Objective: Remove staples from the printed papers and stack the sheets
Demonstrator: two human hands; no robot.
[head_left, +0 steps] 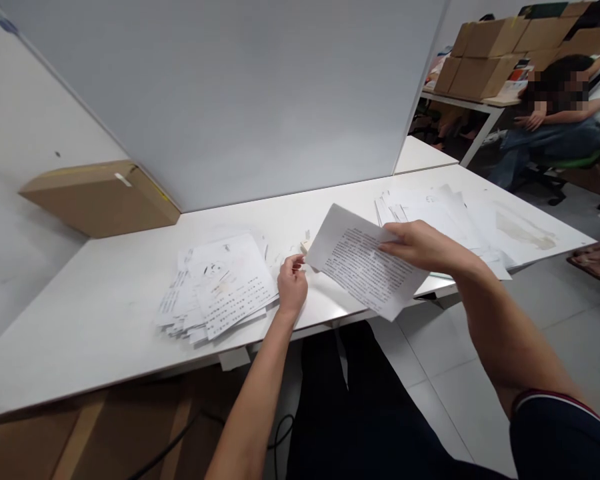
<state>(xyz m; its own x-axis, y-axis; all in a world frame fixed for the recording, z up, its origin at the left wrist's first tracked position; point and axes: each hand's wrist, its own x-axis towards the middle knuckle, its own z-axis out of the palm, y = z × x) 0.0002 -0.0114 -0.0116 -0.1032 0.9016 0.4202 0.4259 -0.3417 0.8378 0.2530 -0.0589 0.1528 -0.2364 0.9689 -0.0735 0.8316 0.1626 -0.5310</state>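
My right hand (423, 245) pinches the upper right edge of a printed sheet of paper (365, 263), thumb on top. The sheet is held tilted above the table's front edge, its face covered in dense dark text. Close to the sheet's left corner is my left hand (293, 283), fingers loosely curled and apart; whether a fingertip touches the corner is hard to see. Left of it lies an uneven paper stack (235, 283), its top sheet bearing lines of text and a sketch. Beyond my right hand spreads another pile of papers (443, 210).
The white table (125, 300) stands against a large grey-white panel (260, 100). A small beige object (306, 244) sits behind my left hand. At the left leans a cardboard box (105, 197). Far right, a seated person (580, 113) is near stacked boxes (485, 57). Cables hang below.
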